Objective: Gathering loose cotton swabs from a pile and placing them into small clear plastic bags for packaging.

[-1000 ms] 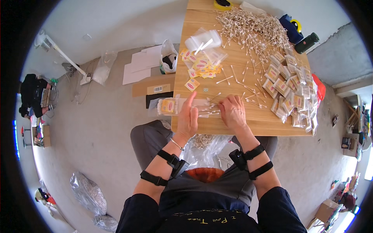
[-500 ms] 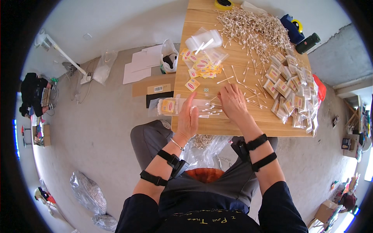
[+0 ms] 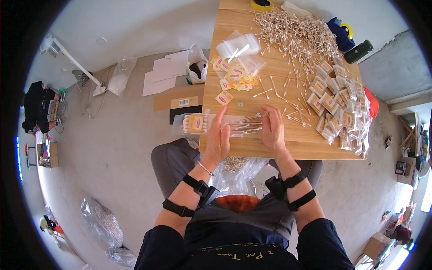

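A small batch of cotton swabs lies between my hands near the table's front edge, over a clear plastic piece. Its left end meets my left hand, which stands on edge with the fingers stretched out. At the opposite end my right hand faces it palm inward, fingers extended and holding nothing. Left of my left hand, a clear bag of swabs with a yellow card juts past the table edge. Beyond the hands lie loose yellow cards and a few stray swabs.
A large heap of swabs covers the far table. Filled swab packets pile up at the right. Clear empty bags lie far left, a dark green cylinder far right. A plastic bag of swabs hangs below the edge.
My right hand has drawn back from the loose swabs beyond and turned on edge, its fingers straightening beside the batch's right end. My left hand has hardly moved.
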Demonstrator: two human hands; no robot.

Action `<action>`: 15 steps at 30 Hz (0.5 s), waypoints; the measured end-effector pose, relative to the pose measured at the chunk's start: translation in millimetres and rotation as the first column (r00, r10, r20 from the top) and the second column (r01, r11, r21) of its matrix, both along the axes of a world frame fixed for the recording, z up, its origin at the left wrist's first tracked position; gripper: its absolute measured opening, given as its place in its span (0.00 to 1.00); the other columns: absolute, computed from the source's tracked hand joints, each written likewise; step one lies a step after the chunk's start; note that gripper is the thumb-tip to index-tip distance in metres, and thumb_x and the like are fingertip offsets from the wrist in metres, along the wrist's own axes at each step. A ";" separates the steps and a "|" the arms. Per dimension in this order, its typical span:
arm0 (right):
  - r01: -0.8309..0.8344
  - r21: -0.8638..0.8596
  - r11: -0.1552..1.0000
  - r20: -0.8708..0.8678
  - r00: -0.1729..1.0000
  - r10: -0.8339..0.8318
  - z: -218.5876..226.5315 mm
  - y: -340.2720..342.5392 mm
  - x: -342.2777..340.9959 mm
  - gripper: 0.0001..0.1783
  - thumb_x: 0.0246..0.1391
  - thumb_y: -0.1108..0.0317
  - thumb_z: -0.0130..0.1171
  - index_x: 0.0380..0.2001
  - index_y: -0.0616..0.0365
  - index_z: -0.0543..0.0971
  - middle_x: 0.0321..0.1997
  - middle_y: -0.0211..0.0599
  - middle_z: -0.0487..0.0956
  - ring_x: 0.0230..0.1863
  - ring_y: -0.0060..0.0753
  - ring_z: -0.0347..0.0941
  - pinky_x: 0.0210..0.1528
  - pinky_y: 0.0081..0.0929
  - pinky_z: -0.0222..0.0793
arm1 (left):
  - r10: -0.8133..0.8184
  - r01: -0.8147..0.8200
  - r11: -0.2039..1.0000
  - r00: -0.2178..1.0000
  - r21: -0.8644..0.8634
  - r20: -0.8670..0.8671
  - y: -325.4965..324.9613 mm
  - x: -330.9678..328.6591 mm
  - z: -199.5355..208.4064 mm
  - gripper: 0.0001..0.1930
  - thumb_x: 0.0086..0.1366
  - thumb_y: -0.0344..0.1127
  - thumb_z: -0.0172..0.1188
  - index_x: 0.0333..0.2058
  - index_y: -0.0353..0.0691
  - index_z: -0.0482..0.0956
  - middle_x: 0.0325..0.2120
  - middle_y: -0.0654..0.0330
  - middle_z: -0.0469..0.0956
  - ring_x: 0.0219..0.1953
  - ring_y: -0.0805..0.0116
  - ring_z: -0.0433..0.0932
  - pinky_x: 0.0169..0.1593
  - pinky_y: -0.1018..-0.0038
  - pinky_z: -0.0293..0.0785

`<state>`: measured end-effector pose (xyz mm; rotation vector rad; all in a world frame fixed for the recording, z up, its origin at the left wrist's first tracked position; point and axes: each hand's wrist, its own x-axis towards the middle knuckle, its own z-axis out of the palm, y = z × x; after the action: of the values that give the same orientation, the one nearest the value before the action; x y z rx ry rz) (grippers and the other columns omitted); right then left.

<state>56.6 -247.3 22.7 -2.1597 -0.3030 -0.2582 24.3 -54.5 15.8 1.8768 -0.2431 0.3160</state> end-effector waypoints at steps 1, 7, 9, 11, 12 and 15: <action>0.088 0.089 0.992 -0.038 0.996 -0.085 -1.8 0.7 -6.3 0.15 0.60 0.76 0.50 0.50 0.63 0.74 0.53 0.50 0.73 0.56 0.53 0.67 0.60 0.40 0.63 | -0.001 0.001 1.000 1.000 0.000 0.011 -0.7 0.4 1.9 0.27 0.73 0.42 0.40 0.63 0.28 0.59 0.60 0.40 0.66 0.62 0.48 0.66 0.64 0.64 0.60; 0.213 0.349 0.913 -0.142 0.975 -0.174 -7.0 16.8 -20.6 0.19 0.68 0.72 0.42 0.59 0.67 0.68 0.63 0.51 0.69 0.66 0.44 0.63 0.68 0.33 0.55 | 0.027 -0.037 0.989 0.997 -0.142 -0.069 -6.7 1.4 3.3 0.28 0.75 0.42 0.37 0.65 0.26 0.57 0.63 0.41 0.63 0.65 0.53 0.63 0.67 0.66 0.56; 0.207 0.409 0.889 -0.165 0.975 -0.151 -3.7 26.9 -23.2 0.20 0.69 0.72 0.41 0.60 0.67 0.66 0.64 0.49 0.68 0.67 0.41 0.61 0.69 0.32 0.53 | 0.036 -0.050 0.984 0.996 -0.170 -0.080 -8.7 -0.6 3.1 0.28 0.75 0.43 0.36 0.65 0.26 0.56 0.63 0.41 0.63 0.66 0.53 0.62 0.67 0.66 0.55; 0.173 0.466 0.868 -0.174 0.979 -0.102 -2.7 33.1 -25.7 0.21 0.70 0.69 0.39 0.61 0.68 0.65 0.65 0.47 0.68 0.67 0.38 0.60 0.69 0.31 0.52 | 0.044 -0.061 0.978 0.995 -0.200 -0.089 -13.1 -2.5 4.4 0.29 0.75 0.44 0.36 0.65 0.26 0.56 0.63 0.41 0.62 0.66 0.53 0.62 0.68 0.67 0.54; 0.147 0.467 0.872 -0.172 0.982 -0.073 -7.0 33.2 -26.4 0.22 0.71 0.67 0.39 0.62 0.69 0.64 0.65 0.48 0.67 0.68 0.39 0.59 0.70 0.31 0.50 | 0.037 -0.056 0.980 0.994 -0.193 -0.099 -15.4 -3.9 5.2 0.29 0.75 0.45 0.36 0.65 0.26 0.56 0.63 0.41 0.62 0.66 0.53 0.61 0.67 0.67 0.54; 0.123 0.524 0.843 -0.194 0.981 -0.022 -4.3 40.2 -27.5 0.23 0.71 0.66 0.39 0.63 0.69 0.63 0.66 0.49 0.65 0.69 0.39 0.57 0.71 0.32 0.48 | 0.031 -0.053 0.980 0.993 -0.190 -0.115 -18.5 -4.2 6.6 0.30 0.76 0.47 0.36 0.65 0.26 0.55 0.63 0.41 0.62 0.66 0.53 0.61 0.67 0.66 0.55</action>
<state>29.1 -207.1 18.4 -1.6225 -0.0314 -0.1621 20.1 -73.0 22.3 1.7030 -0.0933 0.2529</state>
